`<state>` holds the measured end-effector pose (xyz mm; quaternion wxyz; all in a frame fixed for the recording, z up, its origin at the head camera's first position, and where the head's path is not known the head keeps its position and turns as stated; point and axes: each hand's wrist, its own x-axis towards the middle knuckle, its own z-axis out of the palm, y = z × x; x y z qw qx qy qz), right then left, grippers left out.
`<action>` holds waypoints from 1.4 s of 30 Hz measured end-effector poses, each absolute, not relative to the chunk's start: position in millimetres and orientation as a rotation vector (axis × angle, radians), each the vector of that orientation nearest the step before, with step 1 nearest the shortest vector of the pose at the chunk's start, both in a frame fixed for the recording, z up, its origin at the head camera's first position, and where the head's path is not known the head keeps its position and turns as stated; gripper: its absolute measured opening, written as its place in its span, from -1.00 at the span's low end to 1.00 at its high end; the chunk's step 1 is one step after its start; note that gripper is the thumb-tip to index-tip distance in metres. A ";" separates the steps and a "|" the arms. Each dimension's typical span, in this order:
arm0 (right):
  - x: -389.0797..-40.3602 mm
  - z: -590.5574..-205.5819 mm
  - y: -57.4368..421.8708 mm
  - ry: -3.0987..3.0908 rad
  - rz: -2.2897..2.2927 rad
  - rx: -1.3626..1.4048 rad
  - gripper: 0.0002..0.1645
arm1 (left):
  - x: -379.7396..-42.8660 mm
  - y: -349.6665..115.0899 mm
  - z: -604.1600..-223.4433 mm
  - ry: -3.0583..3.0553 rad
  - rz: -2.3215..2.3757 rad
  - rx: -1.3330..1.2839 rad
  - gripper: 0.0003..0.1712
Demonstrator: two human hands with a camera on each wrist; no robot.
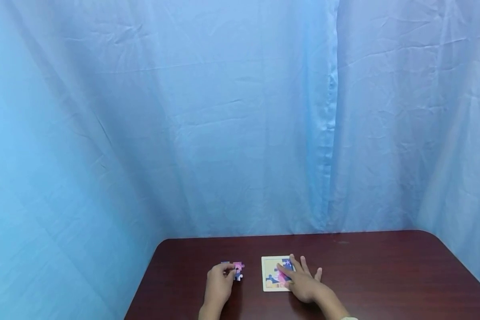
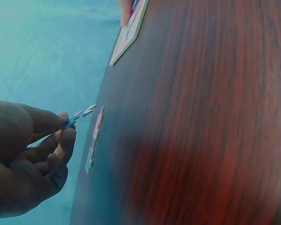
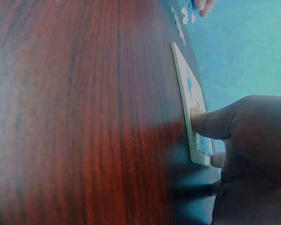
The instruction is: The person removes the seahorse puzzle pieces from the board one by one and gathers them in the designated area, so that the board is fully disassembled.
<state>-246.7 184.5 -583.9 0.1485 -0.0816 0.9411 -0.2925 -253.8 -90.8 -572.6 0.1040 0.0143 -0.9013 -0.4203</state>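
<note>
In the head view, my left hand (image 1: 219,283) pinches a jigsaw piece (image 2: 82,115) between thumb and fingertips, tilted and raised off the table. Beneath and beside it lie other jigsaw pieces (image 2: 96,133), pink and blue, partly hidden by the hand in the head view. To the right is a square puzzle tray (image 1: 264,278) with a pale rim, holding several pieces at its right and lower parts, while its upper left shows bare backing. My right hand (image 1: 305,284) rests on the tray's right side with fingers spread, thumb and fingertips touching the pieces and rim.
A dark red wood-grain table (image 1: 376,275) carries everything. Light blue curtains (image 1: 232,133) hang behind it and along both sides. The strip of table between the loose pieces and the tray is narrow.
</note>
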 end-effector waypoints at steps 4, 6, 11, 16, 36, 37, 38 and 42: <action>-250.3 -592.9 188.5 2.698 -0.867 -0.265 -0.33 | -252.2 -96.9 -571.2 -2.657 -1.259 0.090 -0.88; -253.3 -600.9 191.2 2.703 -0.875 -0.278 -0.34 | -251.3 -100.2 -571.1 -2.665 -1.282 0.111 -0.88; -258.1 -613.8 196.6 2.720 -0.866 -0.306 -0.35 | -249.8 -107.7 -573.0 -2.672 -1.289 0.125 -0.85; -257.6 -613.3 196.2 2.729 -0.862 -0.317 -0.35 | -249.2 -115.7 -577.7 -2.636 -1.247 0.123 -0.75; -248.2 -590.9 187.3 2.687 -0.839 -0.253 -0.31 | -249.4 -132.8 -585.4 -2.706 -1.163 0.200 -0.76; -247.6 -589.3 187.1 2.685 -0.837 -0.249 -0.31 | -249.4 -132.9 -586.1 -2.703 -1.154 0.193 -0.76; -246.7 -587.9 186.8 2.687 -0.832 -0.247 -0.31 | -249.7 -132.7 -586.2 -2.702 -1.152 0.192 -0.76; -244.8 -585.0 186.0 2.694 -0.846 -0.247 -0.32 | -251.9 -132.4 -587.3 -2.716 -1.126 0.200 -0.76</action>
